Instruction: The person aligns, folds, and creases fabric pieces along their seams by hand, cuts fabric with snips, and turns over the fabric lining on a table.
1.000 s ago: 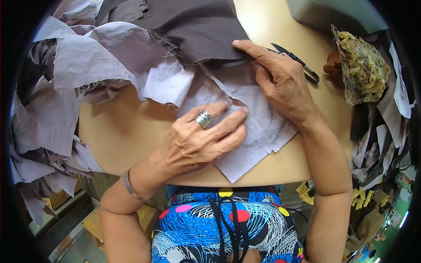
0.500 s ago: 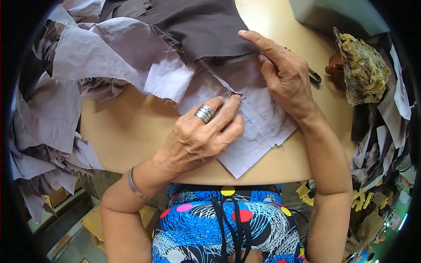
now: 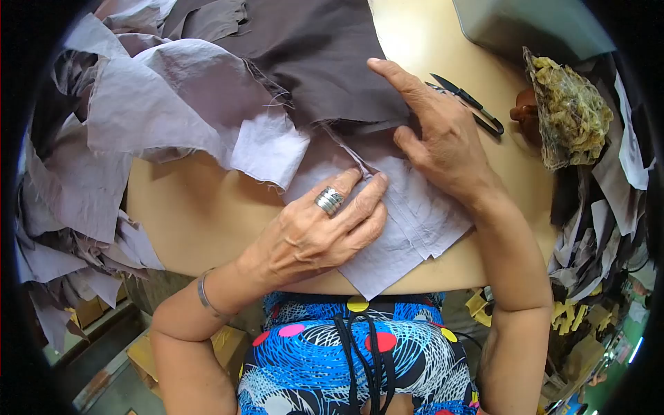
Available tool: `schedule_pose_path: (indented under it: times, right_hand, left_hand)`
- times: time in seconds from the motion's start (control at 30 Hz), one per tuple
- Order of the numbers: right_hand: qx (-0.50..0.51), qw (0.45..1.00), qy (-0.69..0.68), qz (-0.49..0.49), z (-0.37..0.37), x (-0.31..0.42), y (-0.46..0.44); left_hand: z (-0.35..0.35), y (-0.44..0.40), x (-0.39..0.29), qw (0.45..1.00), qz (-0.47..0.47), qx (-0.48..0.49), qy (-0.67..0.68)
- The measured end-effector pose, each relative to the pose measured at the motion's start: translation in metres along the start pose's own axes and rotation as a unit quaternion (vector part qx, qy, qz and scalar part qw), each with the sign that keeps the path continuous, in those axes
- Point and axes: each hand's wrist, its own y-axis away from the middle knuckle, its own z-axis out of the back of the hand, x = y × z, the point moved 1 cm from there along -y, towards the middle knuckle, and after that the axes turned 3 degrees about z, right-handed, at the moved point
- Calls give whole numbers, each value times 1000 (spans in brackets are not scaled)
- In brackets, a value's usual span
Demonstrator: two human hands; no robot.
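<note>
My left hand [image 3: 315, 225], wearing a wide silver ring, has its fingertips closed on a raised fold along the seam of a pale lilac-grey fabric piece [image 3: 398, 225]. The thumb is mostly hidden. Dark brown-grey fabric [image 3: 318, 62] joins this piece at its far side. Over the right part of the fabric rests my right hand [image 3: 446, 135], index finger stretched out and thumb apart, the other fingers curled and partly hidden. Nothing shows in its grasp. Just beyond its knuckles lie black thread snips [image 3: 467, 102] on the tan table [image 3: 194, 214].
Loose fabric pieces [image 3: 149, 104] are heaped at the left and hang over the table edge. At the right stand a brown pot [image 3: 526, 107] and a yellowish clump in clear wrapping [image 3: 574, 114]. A grey bin [image 3: 532, 24] is at the back right; fabric strips [image 3: 602, 228] hang below.
My left hand and the fabric under it have shifted slightly towards my body. My right hand has moved down and left, leaving more of the snips visible.
</note>
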Motion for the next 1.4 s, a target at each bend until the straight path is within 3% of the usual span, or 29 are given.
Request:
schedule_pose_path:
  times: [0.1, 0.2, 0.3, 0.6, 0.7, 0.77, 0.87, 1.03, 1.17, 1.23, 1.33, 1.4]
  right_hand:
    - [-6, 1000, 1, 11, -5, -7, 1]
    - [8, 995, -88, -36, -3, -10, 3]
    - [-56, 997, -48, 19, -2, -6, 0]
    - [-27, 998, -57, -12, -5, -12, 1]
    - [28, 995, -75, -62, -3, -9, 2]
    - [4, 998, -59, -38, -3, -9, 1]
    - [-3, 998, -43, -37, -3, -8, 1]
    - [-19, 999, -44, -11, -5, -13, 1]
    - [4, 998, -31, -60, -4, -8, -2]
    - [28, 997, -19, -63, -2, -7, -3]
    - [35, 999, 17, 9, -3, -8, 2]
    - [56, 998, 2, -5, 1, -6, 4]
  left_hand:
    - [-3, 3, 0, 1000, 10, -10, -8]
    - [-4, 3, 1, 1000, 7, -18, -21]
    - [-3, 4, 1, 1000, 16, -20, -11]
    - [-2, 1, 1, 999, -6, -27, -19]
    - [3, -1, 2, 1000, -12, -6, 8]
    - [-1, 1, 3, 1000, -9, -19, -2]
    - [-3, 1, 1, 997, 75, -6, -32]
    - [-7, 2, 1, 996, 64, -32, -48]
    - [-9, 1, 4, 996, 0, -60, -60]
    - [-6, -1, 0, 997, -9, -47, -58]
    - [-1, 3, -15, 999, 10, -10, -48]
    - [-1, 5, -15, 1000, 21, -6, -22]
